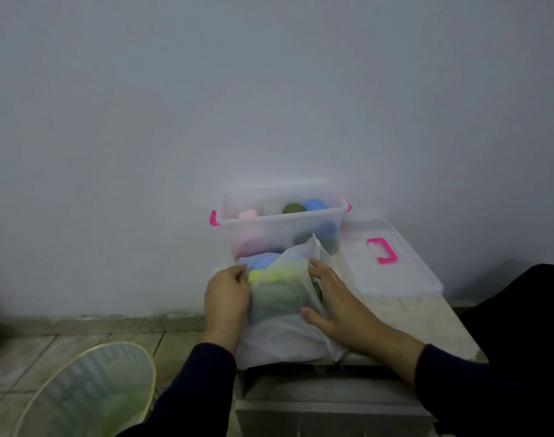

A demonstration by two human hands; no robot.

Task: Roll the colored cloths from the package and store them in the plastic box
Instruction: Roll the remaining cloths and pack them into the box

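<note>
Nearest to the camera, at the lower left, a round plastic basket [89, 392] with a yellow rim stands on the tiled floor [23, 364]. Two dark blue sleeves reach forward from the bottom edge. Beside the basket is the bench [427, 320], a pale, worn surface with a metal front below it.

On the near part of the bench lies the package [278, 335], a thin white translucent bag. The left hand [226, 298] pinches the left edge of its opening, fingers curled closed on the plastic. The right hand [335, 301] is flat and wide, with fingers stretched, and it presses against the right side of the package; it does not grip anything. Between the hands, folded cloths [275, 275] in blue, yellow-green and dark green show through the package.

Just behind the package, touching it, stands the plastic box [282, 222], clear, with pink latches. Inside it are rolled cloths [293, 209]: pink at the left, dark green and blue at the right. To the right of the box, the clear lid [392, 272] with a pink handle lies flat on the bench. Behind everything is a plain white wall [269, 89].
</note>
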